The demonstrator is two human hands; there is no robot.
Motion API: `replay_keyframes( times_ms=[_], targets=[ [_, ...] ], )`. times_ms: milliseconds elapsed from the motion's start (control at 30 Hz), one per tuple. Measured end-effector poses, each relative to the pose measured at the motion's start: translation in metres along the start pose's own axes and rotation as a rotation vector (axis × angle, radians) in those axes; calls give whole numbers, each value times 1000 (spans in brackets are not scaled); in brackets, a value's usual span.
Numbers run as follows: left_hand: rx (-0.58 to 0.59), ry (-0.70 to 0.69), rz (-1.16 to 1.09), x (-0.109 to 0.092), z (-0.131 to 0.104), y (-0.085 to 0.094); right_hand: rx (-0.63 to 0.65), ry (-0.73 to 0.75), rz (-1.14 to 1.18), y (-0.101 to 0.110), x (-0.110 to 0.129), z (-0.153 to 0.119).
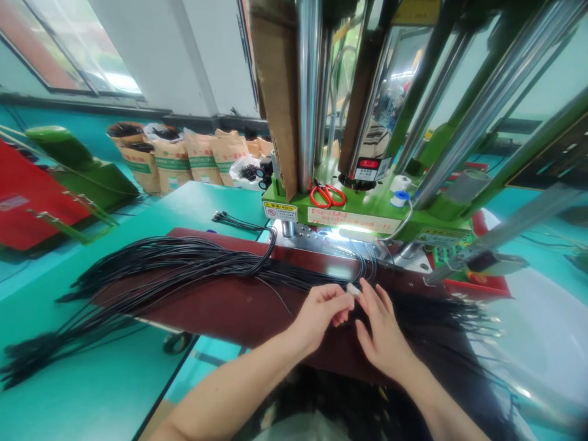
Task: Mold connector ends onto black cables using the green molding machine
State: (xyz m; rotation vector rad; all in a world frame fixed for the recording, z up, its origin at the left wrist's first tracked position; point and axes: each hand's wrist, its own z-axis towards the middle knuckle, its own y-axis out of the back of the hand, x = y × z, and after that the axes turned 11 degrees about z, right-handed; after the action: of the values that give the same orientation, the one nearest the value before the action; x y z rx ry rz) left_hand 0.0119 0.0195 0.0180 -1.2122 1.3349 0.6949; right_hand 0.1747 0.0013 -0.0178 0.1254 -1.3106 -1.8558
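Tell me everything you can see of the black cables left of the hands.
The black cables are many thin, glossy strands, apparently plastic-coated, lying loosely bundled on the maroon board. Leftward they fan out past its edge over the green table, where the ends blur. A few curve round near the machine, their ends pointing left. Whether the left hand touches the bundle is unclear.

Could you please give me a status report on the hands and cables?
Left hand curled, close beside spread right hand; contact unclear. Black cables across brown board. Red-handled scissors on green machine, apart from both hands.
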Motion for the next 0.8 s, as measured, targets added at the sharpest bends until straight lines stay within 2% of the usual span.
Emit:
replay_keyframes(
  times_ms=[267, 400, 600, 800],
  targets=[
    [-3, 20, -51, -18, 6, 0, -87, 50, -130, -2, 4, 9],
    [75, 57, -106, -26, 21, 2, -47, 66, -155, 0, 2, 9],
    [217, 239, -203, -32, 44, 7, 22, 135, -149, 4, -1, 4],
    [201, 276, -128, -26, 36, 13, 89, 84, -68, 1, -2, 3]
  ],
)
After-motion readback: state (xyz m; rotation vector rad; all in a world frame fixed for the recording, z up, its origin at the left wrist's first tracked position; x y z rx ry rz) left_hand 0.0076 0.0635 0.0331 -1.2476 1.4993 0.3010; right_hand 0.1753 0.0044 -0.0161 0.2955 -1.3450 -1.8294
